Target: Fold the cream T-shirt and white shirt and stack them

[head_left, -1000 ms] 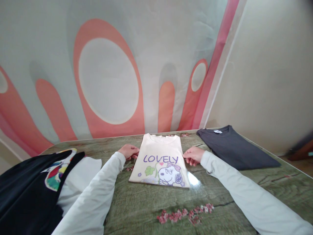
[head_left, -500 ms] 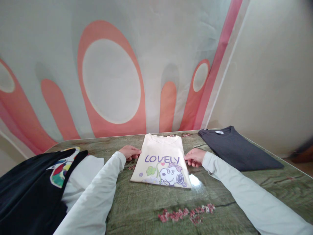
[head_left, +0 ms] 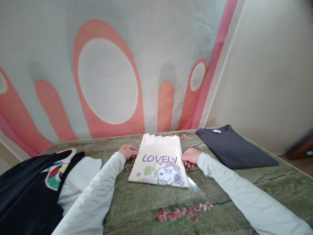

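A cream T-shirt, folded into a neat rectangle, lies on the table with its collar toward the wall. Its front carries the word LOVELY and a cartoon dog. At the shirt's left edge, my left hand pinches the cloth between thumb and fingers. Opposite it, my right hand grips the right edge with its fingers curled. The fingertips of both hands are partly hidden against the fabric.
A folded dark grey T-shirt rests at the right of the wood-patterned table. On the left lie a black garment with a colourful print and a white garment. A patterned wall rises behind the far edge.
The whole view has shifted slightly, so everything sits a little further left. Both hands keep their places at the cream T-shirt's side edges, and the shirt looks the same.
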A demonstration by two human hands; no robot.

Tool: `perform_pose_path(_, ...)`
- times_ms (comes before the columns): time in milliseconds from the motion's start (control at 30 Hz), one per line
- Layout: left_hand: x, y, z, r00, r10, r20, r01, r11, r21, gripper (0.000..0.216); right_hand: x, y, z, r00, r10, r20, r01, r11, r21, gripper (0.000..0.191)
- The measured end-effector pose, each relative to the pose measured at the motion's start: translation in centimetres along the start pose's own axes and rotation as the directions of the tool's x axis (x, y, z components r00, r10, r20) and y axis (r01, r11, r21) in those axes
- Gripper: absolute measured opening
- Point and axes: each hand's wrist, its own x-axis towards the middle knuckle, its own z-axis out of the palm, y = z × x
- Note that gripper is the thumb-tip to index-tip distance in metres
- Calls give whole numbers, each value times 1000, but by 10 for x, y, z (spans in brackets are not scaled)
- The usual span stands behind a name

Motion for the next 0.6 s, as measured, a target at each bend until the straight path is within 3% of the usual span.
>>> perform_pose_path(200,0,2,-1,992,83,-93,-70,988,140,19,0,1,-7,1000,6,19,-6,1000,-24,17)
perform_pose_path(267,-6,9,0,983,107,-150,-76,976,202,24,-2,0,-7,999,11,33,-11,1000,-17,17)
perform_pose_path(333,-19,23,9,953,207,-222,-126,935,331,29,-3,-1,-7,999,18,50,-18,1000,-1,17)
perform_pose_path(367,-29,32,17,922,301,-244,-176,886,428,29,-4,0,-7,998,20,57,-21,1000,8,16)
perform_pose_path(433,-50,51,43,854,499,-146,-341,750,566,31,-5,1,-8,997,19,81,-22,999,39,14)
perform_pose_path(467,-60,58,59,822,566,-60,-436,695,572,32,-6,3,-8,995,17,99,-24,998,61,12)
perform_pose_path(533,-78,68,92,707,699,104,-625,550,554,42,-8,6,-8,990,16,142,-31,994,107,11)
perform_pose_path(600,-89,69,118,628,757,181,-707,457,540,51,-10,9,-7,982,18,190,-46,989,142,13)
